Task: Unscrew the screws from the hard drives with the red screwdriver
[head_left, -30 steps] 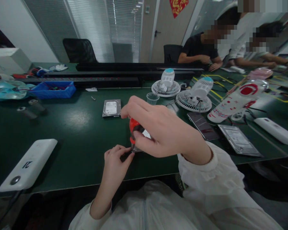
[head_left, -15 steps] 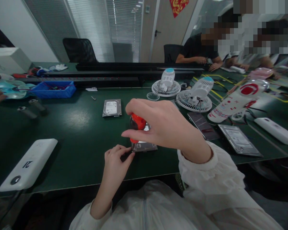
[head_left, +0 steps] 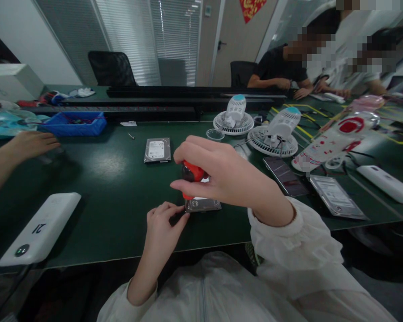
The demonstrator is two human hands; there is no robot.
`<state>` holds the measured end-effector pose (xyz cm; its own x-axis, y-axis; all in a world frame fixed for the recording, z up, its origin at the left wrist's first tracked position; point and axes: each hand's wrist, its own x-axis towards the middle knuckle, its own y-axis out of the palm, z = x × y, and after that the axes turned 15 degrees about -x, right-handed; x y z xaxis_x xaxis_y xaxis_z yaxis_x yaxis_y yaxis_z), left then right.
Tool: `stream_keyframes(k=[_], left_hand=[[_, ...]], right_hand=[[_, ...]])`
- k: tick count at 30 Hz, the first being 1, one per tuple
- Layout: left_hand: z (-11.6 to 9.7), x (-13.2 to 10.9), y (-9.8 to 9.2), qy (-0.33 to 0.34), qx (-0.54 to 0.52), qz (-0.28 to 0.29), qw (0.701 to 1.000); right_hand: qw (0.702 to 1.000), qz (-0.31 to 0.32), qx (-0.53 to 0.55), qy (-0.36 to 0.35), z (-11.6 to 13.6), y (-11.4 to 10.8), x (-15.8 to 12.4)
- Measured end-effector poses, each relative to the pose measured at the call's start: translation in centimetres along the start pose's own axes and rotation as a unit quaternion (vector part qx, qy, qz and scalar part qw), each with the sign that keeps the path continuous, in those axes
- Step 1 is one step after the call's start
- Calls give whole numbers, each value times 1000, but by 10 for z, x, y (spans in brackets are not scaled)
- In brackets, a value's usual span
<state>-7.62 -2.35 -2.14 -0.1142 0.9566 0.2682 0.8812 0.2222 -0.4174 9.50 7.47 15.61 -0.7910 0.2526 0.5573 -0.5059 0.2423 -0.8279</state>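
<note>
My right hand (head_left: 218, 172) is wrapped round the red and black handle of a screwdriver (head_left: 192, 172), held upright over a hard drive (head_left: 203, 205). The shaft points down at the drive's near left corner; its tip is too small to make out. At that same corner, the thumb and fingers of my left hand (head_left: 163, 228) are closed on the drive's edge. Much of the drive is covered by my right hand. A second hard drive (head_left: 157, 150) with a white label lies flat just beyond, to the left.
A co-worker's hand (head_left: 33, 150) reaches in from the left. Around the table are a blue bin (head_left: 75, 124), a white power bank (head_left: 40, 230), a small screw (head_left: 130, 136), two white fans (head_left: 233, 120), a phone (head_left: 284, 175), another hard drive (head_left: 337, 197) and a white bottle (head_left: 336, 141).
A co-worker's hand has come in from the left, over the metal cylinders there. My hands, the screwdriver and the drive keep nearly the same place.
</note>
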Motion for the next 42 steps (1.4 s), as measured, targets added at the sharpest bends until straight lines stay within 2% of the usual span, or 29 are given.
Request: stream_keyframes(k=[24,30,34,38,40,42], left_hand=[[-2,0,0,1,26,2,1000],[1,-1,-1,7,19,1,1000],[2,-1,0,6,21,2,1000],[2,0,0,3,32,7,999],[1,0,0,5,33,8,999],[2,0,0,8,27,5,1000]], right_hand=[[999,-48,2,4,-3,2,-3],[996,-78,-32,25,-5,-8,-5],[982,-141,-66,108,-11,-19,-23],[936,-249,-56,243,-19,-11,-67],[909,-258,-69,320,-19,1,-94],[887,-234,-118,379,-15,15,-117]])
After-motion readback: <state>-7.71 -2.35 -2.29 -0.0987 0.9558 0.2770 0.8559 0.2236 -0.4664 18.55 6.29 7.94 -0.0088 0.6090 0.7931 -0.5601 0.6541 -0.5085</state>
